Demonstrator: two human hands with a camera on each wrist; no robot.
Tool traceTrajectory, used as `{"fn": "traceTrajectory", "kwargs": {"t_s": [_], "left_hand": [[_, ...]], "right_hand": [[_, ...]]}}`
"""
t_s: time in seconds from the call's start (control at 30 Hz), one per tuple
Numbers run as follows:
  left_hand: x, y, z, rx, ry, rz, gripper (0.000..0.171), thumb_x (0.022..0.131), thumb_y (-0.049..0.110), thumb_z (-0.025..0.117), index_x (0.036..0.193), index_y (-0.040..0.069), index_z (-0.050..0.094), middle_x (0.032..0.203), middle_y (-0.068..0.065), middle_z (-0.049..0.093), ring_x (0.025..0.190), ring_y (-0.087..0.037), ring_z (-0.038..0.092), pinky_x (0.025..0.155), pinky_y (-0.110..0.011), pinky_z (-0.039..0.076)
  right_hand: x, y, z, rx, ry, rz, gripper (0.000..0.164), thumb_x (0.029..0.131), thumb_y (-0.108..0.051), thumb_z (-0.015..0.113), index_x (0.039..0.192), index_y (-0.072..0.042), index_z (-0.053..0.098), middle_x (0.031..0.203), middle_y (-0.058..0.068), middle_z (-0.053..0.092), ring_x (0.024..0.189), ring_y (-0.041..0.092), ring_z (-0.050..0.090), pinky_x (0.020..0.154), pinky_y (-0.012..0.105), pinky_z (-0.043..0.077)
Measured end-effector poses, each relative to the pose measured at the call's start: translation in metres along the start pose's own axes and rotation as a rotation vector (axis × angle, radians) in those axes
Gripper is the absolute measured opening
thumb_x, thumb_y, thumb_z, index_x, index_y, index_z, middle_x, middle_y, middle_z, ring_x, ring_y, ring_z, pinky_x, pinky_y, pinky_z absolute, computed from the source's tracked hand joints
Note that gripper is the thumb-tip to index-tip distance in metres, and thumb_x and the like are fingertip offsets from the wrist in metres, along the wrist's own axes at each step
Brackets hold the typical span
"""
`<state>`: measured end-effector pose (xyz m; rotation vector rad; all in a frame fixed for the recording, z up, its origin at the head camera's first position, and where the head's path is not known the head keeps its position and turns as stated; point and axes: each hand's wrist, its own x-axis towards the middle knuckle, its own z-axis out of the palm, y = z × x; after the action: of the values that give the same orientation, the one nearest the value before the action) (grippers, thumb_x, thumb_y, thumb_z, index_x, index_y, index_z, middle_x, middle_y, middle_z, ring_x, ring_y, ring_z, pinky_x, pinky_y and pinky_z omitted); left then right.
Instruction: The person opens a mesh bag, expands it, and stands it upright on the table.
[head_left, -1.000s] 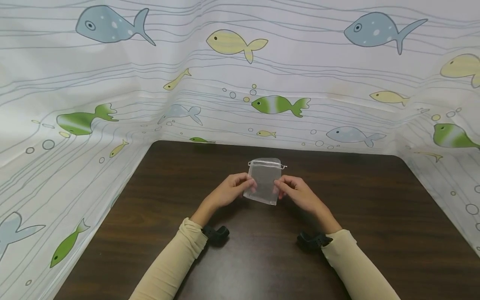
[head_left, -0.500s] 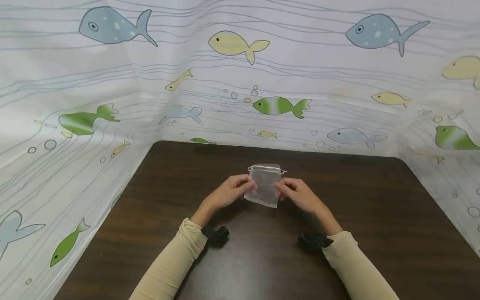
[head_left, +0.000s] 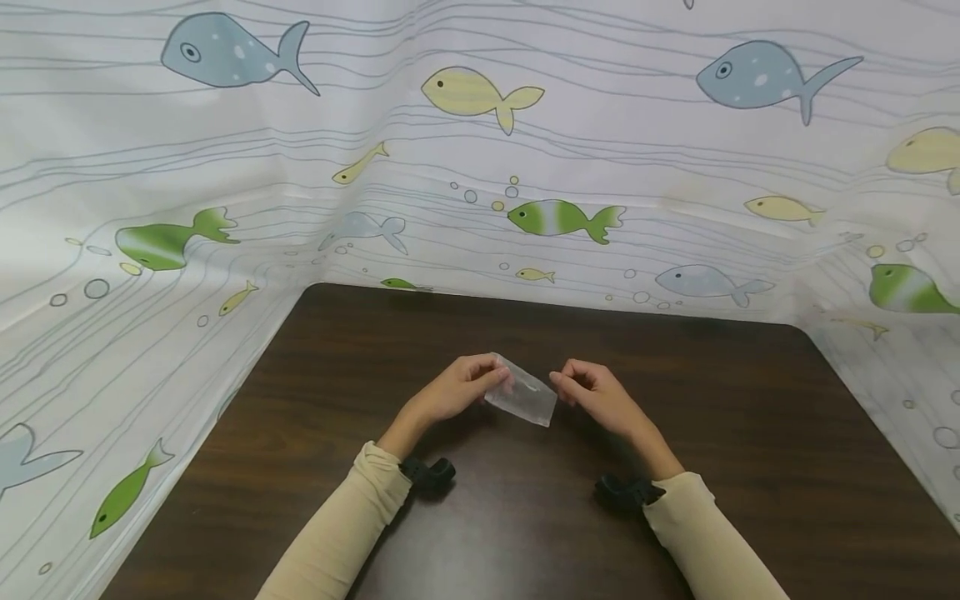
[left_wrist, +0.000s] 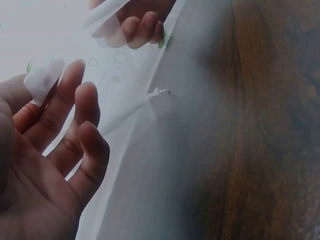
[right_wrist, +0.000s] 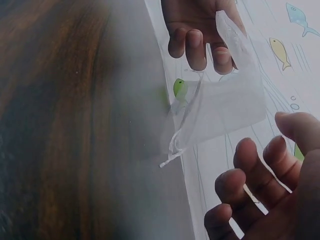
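Note:
A small sheer white drawstring pouch (head_left: 527, 395) is held above the table between my two hands. My left hand (head_left: 459, 390) pinches one edge of it between thumb and fingertips, and the pinched white corner (left_wrist: 44, 82) shows in the left wrist view. From that grip the pouch hangs tilted toward the right. My right hand (head_left: 602, 398) is beside the pouch's other edge. In the right wrist view its thumb and fingers are parted, apart from the pouch (right_wrist: 227, 110). A white drawstring end (right_wrist: 170, 160) dangles from the pouch's mouth.
A dark brown wooden table (head_left: 375, 333) lies beneath the hands. White sheeting printed with fish (head_left: 555, 150) stands along its back and both sides. Black wrist straps (head_left: 429, 475) and beige sleeves (head_left: 337, 517) cover the forearms.
The pouch has tipped, its drawstring end swinging from upright down and away. My right hand has let go of its edge; my left hand keeps its pinch, nearly in place.

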<state>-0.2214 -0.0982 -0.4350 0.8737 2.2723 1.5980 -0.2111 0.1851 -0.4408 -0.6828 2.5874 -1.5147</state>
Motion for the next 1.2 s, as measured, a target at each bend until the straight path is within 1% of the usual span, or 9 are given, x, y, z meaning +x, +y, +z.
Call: {"fn": "traceTrajectory", "kwargs": {"t_s": [0.1,0.27,0.47,0.63,0.73,0.9,1.03,1.1,1.2], "left_hand": [[-0.002,0.001,0.000,0.007,-0.009,-0.005,0.021,0.110,0.024,0.054,0.102,0.012,0.068,0.092,-0.001,0.059,0.077,-0.016,0.054,0.070,-0.042,0.052],[-0.004,0.002,0.001,0.005,-0.016,0.003,0.022,0.110,0.025,0.053,0.101,0.013,0.068,0.094,-0.002,0.060,0.077,-0.017,0.054,0.070,-0.041,0.051],[-0.003,0.002,0.003,-0.013,-0.034,0.019,0.022,0.111,0.025,0.053,0.101,0.012,0.069,0.094,-0.003,0.062,0.075,-0.023,0.052,0.068,-0.037,0.049],[-0.002,0.004,0.004,-0.020,-0.042,0.037,0.022,0.110,0.023,0.053,0.101,0.012,0.069,0.093,-0.003,0.065,0.075,-0.032,0.053,0.068,-0.040,0.049],[-0.001,0.005,0.005,-0.019,-0.053,0.036,0.020,0.110,0.023,0.054,0.102,0.012,0.069,0.091,-0.001,0.063,0.074,-0.030,0.053,0.067,-0.040,0.049],[-0.001,0.007,0.006,-0.026,-0.085,0.044,0.018,0.109,0.021,0.055,0.104,0.010,0.068,0.089,0.001,0.060,0.076,-0.018,0.053,0.070,-0.035,0.049],[-0.001,0.009,0.007,-0.040,-0.098,0.050,0.018,0.109,0.021,0.055,0.107,0.010,0.070,0.089,0.002,0.059,0.078,-0.012,0.052,0.071,-0.032,0.047],[-0.001,0.010,0.007,-0.051,-0.104,0.051,0.019,0.109,0.022,0.056,0.111,0.010,0.070,0.093,0.001,0.063,0.081,-0.011,0.055,0.074,-0.030,0.049],[-0.001,0.011,0.009,-0.086,-0.130,0.044,0.024,0.108,0.024,0.058,0.122,0.009,0.070,0.107,-0.006,0.070,0.091,-0.013,0.063,0.082,-0.031,0.056]], "right_hand": [[-0.001,-0.002,0.002,0.021,-0.009,-0.009,0.019,0.106,-0.021,0.063,0.090,-0.010,0.064,0.081,0.012,0.061,0.072,0.016,0.058,0.068,0.031,0.051],[-0.002,-0.006,0.003,0.007,-0.040,-0.033,0.007,0.104,-0.021,0.066,0.103,-0.014,0.066,0.092,0.005,0.060,0.079,0.017,0.057,0.069,0.027,0.050],[-0.003,-0.007,0.006,-0.086,-0.121,-0.062,0.009,0.104,-0.025,0.065,0.109,-0.017,0.068,0.097,0.000,0.065,0.085,0.018,0.059,0.074,0.029,0.051],[-0.004,-0.010,0.008,-0.131,-0.154,-0.073,0.012,0.104,-0.028,0.065,0.108,-0.018,0.070,0.094,-0.002,0.067,0.083,0.017,0.061,0.074,0.032,0.053],[-0.004,-0.010,0.010,-0.136,-0.165,-0.083,0.011,0.103,-0.028,0.066,0.108,-0.018,0.069,0.092,-0.003,0.066,0.081,0.015,0.061,0.072,0.031,0.053],[-0.004,-0.011,0.014,-0.135,-0.186,-0.097,0.010,0.103,-0.028,0.067,0.109,-0.020,0.068,0.093,-0.004,0.066,0.079,0.012,0.060,0.070,0.029,0.053],[-0.003,-0.013,0.016,-0.124,-0.195,-0.123,0.010,0.103,-0.026,0.067,0.110,-0.020,0.069,0.096,-0.004,0.068,0.083,0.011,0.061,0.073,0.030,0.054],[-0.002,-0.013,0.017,-0.110,-0.191,-0.145,0.008,0.103,-0.024,0.067,0.108,-0.019,0.071,0.096,-0.004,0.069,0.084,0.011,0.062,0.074,0.031,0.055],[-0.002,-0.012,0.017,-0.093,-0.177,-0.176,0.006,0.103,-0.020,0.066,0.106,-0.018,0.071,0.094,-0.004,0.069,0.082,0.010,0.062,0.073,0.031,0.056]]}}
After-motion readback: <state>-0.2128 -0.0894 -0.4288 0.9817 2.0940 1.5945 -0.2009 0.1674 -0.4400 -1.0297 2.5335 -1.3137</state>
